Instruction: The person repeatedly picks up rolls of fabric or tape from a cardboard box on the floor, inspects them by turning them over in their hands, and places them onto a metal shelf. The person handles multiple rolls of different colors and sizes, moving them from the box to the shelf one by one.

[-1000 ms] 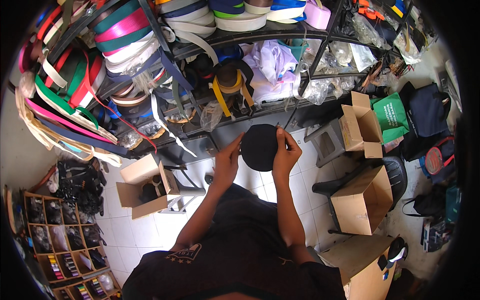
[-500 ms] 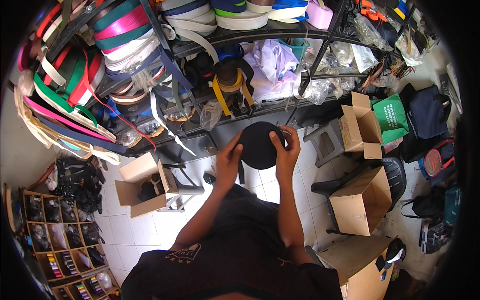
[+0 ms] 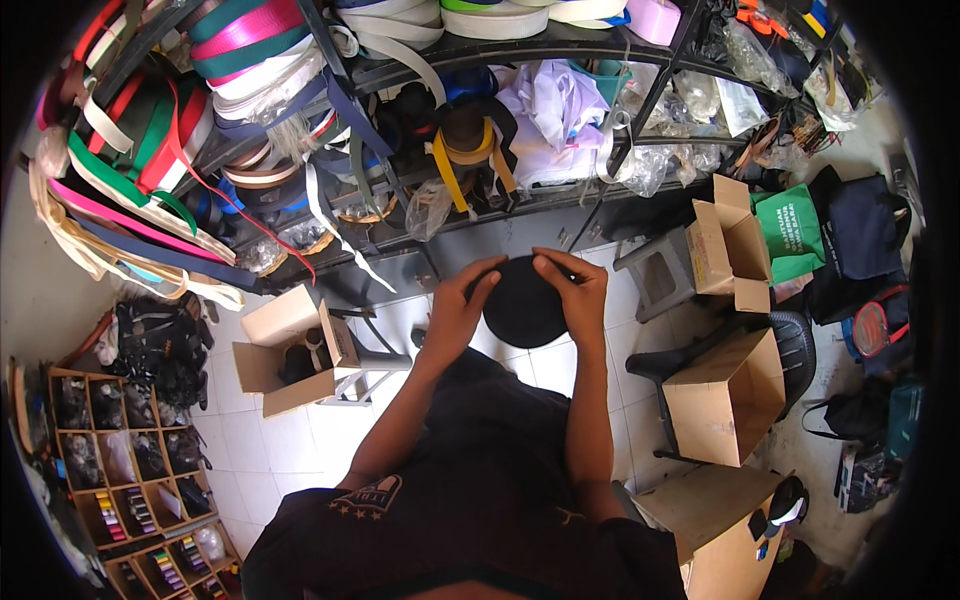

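A round, flat black disc (image 3: 525, 305), possibly a tightly wound roll of black webbing, is held up between my two hands in front of my body. My left hand (image 3: 460, 305) grips its upper left edge, fingers bent over the far rim and the thumb along the near side. Opposite it, my right hand (image 3: 580, 292) has the thumb on the disc's upper right and the fingers curled behind. The disc's underside and some fingertips are hidden.
Ahead stands a black metal shelf (image 3: 460, 70) with colourful webbing rolls (image 3: 250, 35). An open cardboard box (image 3: 300, 350) is at left on a stool. More open boxes (image 3: 735, 240) (image 3: 725, 400) are at right, one on a black chair (image 3: 790, 360). A wooden pigeonhole rack (image 3: 125, 480) stands lower left.
The disc has shifted slightly nearer my body and to the right. My fingers have moved up along its far rim, and the view has tilted a little.
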A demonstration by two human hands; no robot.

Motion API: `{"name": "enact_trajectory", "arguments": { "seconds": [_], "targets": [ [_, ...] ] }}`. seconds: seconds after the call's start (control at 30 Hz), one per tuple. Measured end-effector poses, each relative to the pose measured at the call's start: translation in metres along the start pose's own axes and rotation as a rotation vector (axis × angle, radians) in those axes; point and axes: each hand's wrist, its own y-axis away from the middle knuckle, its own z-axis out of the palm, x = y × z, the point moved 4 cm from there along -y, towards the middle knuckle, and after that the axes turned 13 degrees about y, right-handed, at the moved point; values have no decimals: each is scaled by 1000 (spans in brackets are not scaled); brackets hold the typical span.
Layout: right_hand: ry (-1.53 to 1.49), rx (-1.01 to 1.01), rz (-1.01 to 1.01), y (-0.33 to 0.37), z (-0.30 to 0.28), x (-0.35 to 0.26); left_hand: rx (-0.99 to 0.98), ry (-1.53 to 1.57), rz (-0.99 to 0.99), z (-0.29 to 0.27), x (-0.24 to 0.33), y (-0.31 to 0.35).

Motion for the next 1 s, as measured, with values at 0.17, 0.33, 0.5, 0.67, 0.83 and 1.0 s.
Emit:
{"name": "enact_trajectory", "arguments": {
  "seconds": [0.17,0.33,0.5,0.67,0.83,1.0],
  "targets": [
    [-16,226,-49,1,5,0,102,-32,73,0,1,-2],
    [-94,166,32,3,-1,7,-80,-28,42,-11,6,-2],
    [-47,276,2,3,-2,7,-57,-140,51,-11,0,2],
    [-19,495,12,13,9,1,93,-42,4,2,-12,10],
    [-109,515,-23,13,27,14,164,118,-17,0,-20,7],
    [-166,-36,69,6,12,1,-32,117,2,-14,-7,4]
  ]
}}
